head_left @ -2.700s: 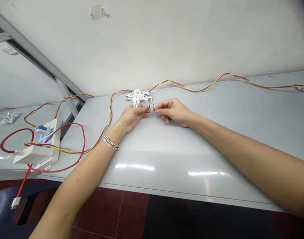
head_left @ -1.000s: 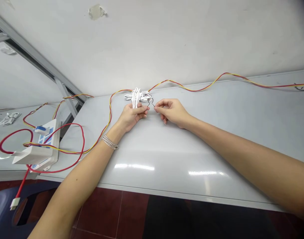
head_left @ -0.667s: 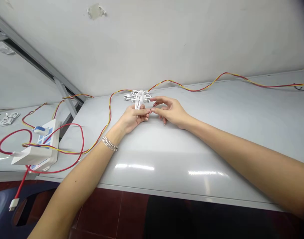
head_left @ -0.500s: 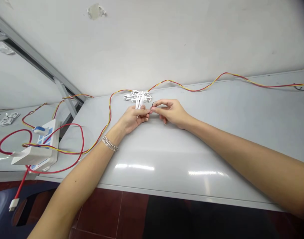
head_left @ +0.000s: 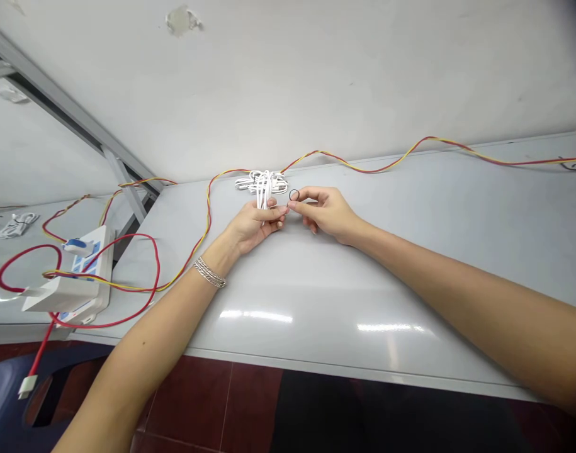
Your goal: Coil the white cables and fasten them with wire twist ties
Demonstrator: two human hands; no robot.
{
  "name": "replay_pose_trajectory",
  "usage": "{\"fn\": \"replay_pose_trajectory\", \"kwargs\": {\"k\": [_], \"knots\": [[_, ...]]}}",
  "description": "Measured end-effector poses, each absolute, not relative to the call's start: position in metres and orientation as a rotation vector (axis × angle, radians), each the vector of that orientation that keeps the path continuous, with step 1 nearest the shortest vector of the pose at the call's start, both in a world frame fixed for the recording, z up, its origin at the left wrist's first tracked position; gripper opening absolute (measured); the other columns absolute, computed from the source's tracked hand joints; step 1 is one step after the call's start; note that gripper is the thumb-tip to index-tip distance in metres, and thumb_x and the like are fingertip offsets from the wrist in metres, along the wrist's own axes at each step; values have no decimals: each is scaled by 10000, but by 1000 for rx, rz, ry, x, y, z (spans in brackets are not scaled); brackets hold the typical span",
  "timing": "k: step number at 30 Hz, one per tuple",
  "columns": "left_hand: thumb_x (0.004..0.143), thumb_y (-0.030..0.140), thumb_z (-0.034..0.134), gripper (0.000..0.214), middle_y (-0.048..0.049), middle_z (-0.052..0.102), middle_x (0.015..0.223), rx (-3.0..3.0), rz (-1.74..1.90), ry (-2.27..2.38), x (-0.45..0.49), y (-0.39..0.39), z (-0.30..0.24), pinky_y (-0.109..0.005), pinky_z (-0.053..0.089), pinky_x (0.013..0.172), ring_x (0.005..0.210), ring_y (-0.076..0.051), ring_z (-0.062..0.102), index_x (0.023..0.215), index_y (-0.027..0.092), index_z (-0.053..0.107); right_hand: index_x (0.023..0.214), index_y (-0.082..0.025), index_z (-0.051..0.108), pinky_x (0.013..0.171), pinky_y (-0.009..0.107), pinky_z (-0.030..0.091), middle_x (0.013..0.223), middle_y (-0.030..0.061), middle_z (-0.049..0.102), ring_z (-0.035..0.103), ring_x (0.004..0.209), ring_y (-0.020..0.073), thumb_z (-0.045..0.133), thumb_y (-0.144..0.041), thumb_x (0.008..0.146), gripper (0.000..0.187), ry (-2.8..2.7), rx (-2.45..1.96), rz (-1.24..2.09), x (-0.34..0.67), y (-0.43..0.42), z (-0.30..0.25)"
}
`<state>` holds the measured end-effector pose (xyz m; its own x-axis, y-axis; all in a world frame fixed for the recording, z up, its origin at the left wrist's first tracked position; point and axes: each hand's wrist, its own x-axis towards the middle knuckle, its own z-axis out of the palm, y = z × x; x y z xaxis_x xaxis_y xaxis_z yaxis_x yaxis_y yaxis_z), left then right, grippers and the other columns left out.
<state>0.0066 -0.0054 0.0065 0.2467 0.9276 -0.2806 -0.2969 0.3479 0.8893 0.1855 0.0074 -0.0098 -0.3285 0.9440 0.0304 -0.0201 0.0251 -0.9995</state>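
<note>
My left hand [head_left: 250, 225], with a silver bracelet at the wrist, is closed round a folded white cable bundle [head_left: 262, 192] near the far side of the grey table [head_left: 410, 251]. My right hand [head_left: 326, 211] pinches a thin black twist tie [head_left: 293, 195] that curls into a small loop just right of the bundle. The fingertips of both hands nearly meet. Behind them lies a second coiled white cable [head_left: 254, 182], partly hidden by the one I hold.
A red-and-yellow wire [head_left: 391, 165] runs along the table's back edge by the wall. A white and blue power strip [head_left: 73, 283] with a red cable [head_left: 141, 277] sits at the left. Another white cable [head_left: 14, 223] lies on the neighbouring table. A small black hook [head_left: 572, 167] rests far right.
The black tie went from a loose wavy strand to a small closed loop by my right fingertips. My right hand briefly opened, then pinched again. The left hand stayed on the bundle.
</note>
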Motion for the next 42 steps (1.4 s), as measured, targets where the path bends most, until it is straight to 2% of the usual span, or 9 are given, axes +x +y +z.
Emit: {"fn": "replay_pose_trajectory", "kwargs": {"k": [8,12,15,19,27,32,42], "knots": [[624,12,771,366,-4,617,722,807,995,958,8,-6,6,-244,465,680,653,-94,592,746,162,461,849,-175,663,360,182,371,719,-13,610,478,490,62,793,-391,749,272,-1437,-983,1437,185,8,-11],[645,10,757,319,-9,623,747,773,992,942,2,-2,5,-232,469,682,663,-85,583,752,150,490,891,-172,693,359,190,380,791,8,644,484,495,62,784,-380,769,258,-1407,-974,1458,185,8,-9],[656,-4,726,290,-14,624,770,742,1017,931,-3,1,3,-221,470,677,665,-78,571,775,146,508,807,-155,682,357,202,390,841,31,660,482,493,60,774,-371,785,237,-1326,-991,1522,187,9,-5],[672,-24,690,266,-21,621,793,711,1040,949,-3,2,2,-218,477,688,691,-82,576,796,141,522,751,-141,676,359,204,391,809,35,667,473,481,57,795,-357,769,247,-1277,-1010,1578,188,10,-2],[691,-1,689,199,-34,642,796,754,986,957,-4,2,2,-225,499,740,712,-84,598,740,127,544,821,-124,721,373,207,386,596,-10,582,494,476,83,821,-238,731,176,-1284,-1007,1601,190,12,-5],[766,99,690,53,-63,686,840,781,977,993,-6,2,2,-243,524,762,761,-108,638,790,101,642,815,-116,709,369,188,389,613,-10,580,491,471,70,779,-201,748,129,-1307,-1002,1608,190,13,-5],[720,146,768,141,-58,681,838,902,950,958,-7,1,0,-246,536,775,769,-105,642,749,108,635,791,-121,717,372,178,391,669,19,629,496,479,64,756,-189,766,82,-1371,-988,1609,191,14,-7]]}}
